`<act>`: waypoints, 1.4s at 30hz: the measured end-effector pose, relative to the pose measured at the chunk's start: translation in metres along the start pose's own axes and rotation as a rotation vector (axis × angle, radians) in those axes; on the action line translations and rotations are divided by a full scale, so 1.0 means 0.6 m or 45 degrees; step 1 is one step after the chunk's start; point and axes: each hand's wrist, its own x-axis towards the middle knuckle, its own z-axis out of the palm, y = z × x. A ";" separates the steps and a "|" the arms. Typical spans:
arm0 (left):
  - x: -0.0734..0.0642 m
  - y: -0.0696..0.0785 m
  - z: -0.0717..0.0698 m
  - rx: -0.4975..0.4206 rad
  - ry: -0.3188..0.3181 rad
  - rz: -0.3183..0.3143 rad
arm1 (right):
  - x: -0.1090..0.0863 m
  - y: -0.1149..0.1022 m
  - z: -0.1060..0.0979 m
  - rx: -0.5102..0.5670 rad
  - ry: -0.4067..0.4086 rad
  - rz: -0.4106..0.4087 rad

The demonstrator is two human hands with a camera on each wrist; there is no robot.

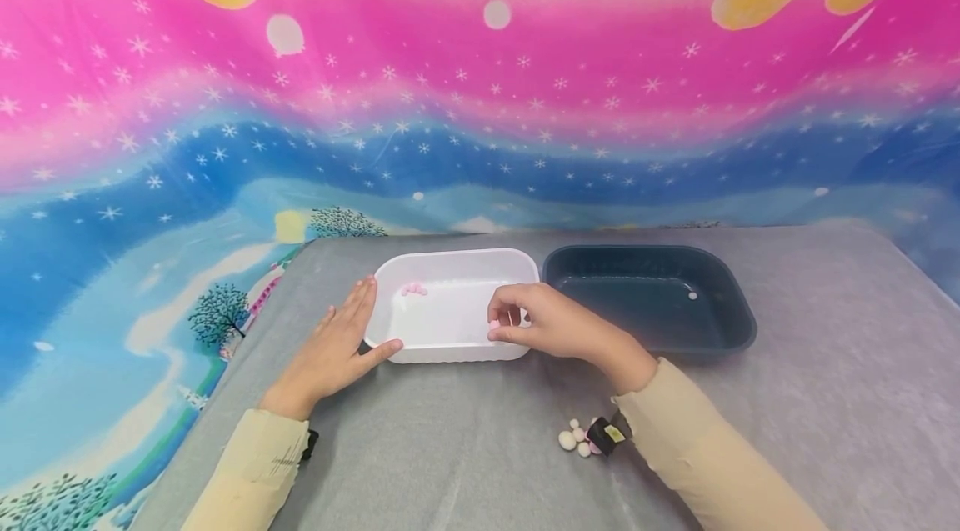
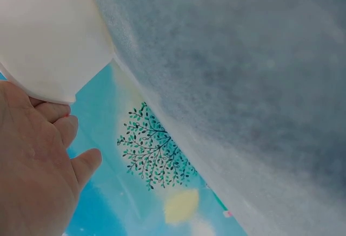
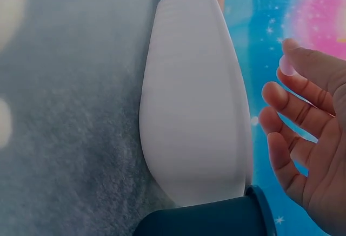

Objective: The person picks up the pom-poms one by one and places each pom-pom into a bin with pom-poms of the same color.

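My left hand (image 1: 341,348) rests on the left end of a white plastic basin (image 1: 453,353), fingers straight along the rim and thumb at the front edge. In the left wrist view, part of that hand (image 2: 40,155) shows against the basin's wall (image 2: 54,35). Over the basin's right end, my right hand (image 1: 551,321) pinches a small pink ball (image 3: 287,66) between thumb and index finger. The other fingers of the right hand (image 3: 308,117) are loosely bent. Several small pink balls (image 1: 414,290) lie together at the back left inside the basin.
A dark teal basin (image 1: 742,331) stands right beside the white one, with one small white ball (image 1: 692,296) in it. Several white and pink balls (image 1: 567,440) lie on the grey cloth (image 1: 450,448) near my right wrist, partly hidden. A colourful printed backdrop (image 1: 450,139) hangs behind.
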 end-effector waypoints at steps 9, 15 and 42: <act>-0.001 0.001 0.000 0.001 0.002 0.000 | 0.016 0.018 0.007 0.082 0.022 0.032; 0.000 0.000 0.000 0.005 0.009 0.002 | 0.025 0.028 0.011 0.070 0.032 0.029; 0.000 0.002 0.000 0.002 0.000 0.003 | 0.087 0.046 0.019 -0.023 0.052 0.135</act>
